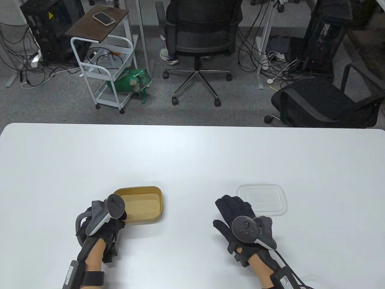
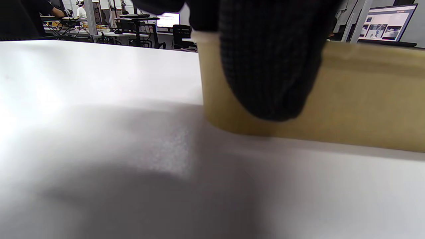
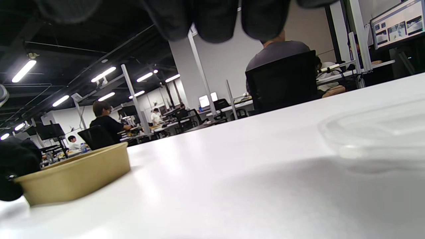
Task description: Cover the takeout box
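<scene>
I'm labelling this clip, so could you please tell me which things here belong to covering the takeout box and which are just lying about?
Job:
- box, open, left hand touching its near wall
- clear lid, flat on the table, right hand beside it

Lying about:
- phone on the cart
- office chairs

Grey carpet floor [image 1: 45,102], black office chairs [image 1: 200,39], white rolling cart [image 1: 103,64], ceiling strip lights [image 3: 103,73] overhead
</scene>
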`<action>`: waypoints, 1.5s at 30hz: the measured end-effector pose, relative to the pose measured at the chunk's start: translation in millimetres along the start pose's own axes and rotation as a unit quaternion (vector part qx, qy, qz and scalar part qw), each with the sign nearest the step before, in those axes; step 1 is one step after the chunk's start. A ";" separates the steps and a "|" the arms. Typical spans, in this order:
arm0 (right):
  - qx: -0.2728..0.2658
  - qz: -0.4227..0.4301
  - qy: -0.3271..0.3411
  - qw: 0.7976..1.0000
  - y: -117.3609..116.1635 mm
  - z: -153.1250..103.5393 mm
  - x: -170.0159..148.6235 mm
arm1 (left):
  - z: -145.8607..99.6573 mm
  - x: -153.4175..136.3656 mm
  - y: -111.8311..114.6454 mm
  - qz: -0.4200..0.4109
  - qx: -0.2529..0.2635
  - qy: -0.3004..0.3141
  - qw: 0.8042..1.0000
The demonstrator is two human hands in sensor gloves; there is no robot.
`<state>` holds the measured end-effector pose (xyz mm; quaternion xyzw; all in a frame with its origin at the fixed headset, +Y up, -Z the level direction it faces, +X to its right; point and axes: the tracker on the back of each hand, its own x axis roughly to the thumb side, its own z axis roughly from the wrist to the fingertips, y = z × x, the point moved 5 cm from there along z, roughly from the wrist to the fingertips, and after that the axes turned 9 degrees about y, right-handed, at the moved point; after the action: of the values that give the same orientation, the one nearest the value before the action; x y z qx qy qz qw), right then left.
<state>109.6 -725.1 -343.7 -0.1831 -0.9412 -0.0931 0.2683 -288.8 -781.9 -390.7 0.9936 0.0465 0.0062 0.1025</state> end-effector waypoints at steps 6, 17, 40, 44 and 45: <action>0.001 0.001 -0.001 1.000 0.1 0.1 -0.3 | 0.1 1.7 -0.2 0.001 0.002 0.004 1.000; 0.000 0.004 -0.004 1.000 1.1 0.0 -1.3 | -9.0 22.1 -20.1 0.008 0.040 0.048 0.998; -0.025 -0.003 -0.019 1.000 13.1 -2.9 -8.8 | -47.9 157.8 -29.8 0.056 0.124 0.197 0.971; -0.031 -0.002 -0.020 0.999 15.2 -3.4 -10.1 | -52.4 182.3 -20.8 0.059 0.124 0.228 0.964; -0.032 -0.001 -0.021 0.999 15.4 -3.5 -10.4 | -52.9 186.0 -19.2 0.064 0.125 0.231 0.963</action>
<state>125.6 -715.0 -345.2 -0.1929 -0.9432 -0.1195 0.2427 -106.5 -735.0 -342.3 0.9711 0.0055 0.2359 -0.0371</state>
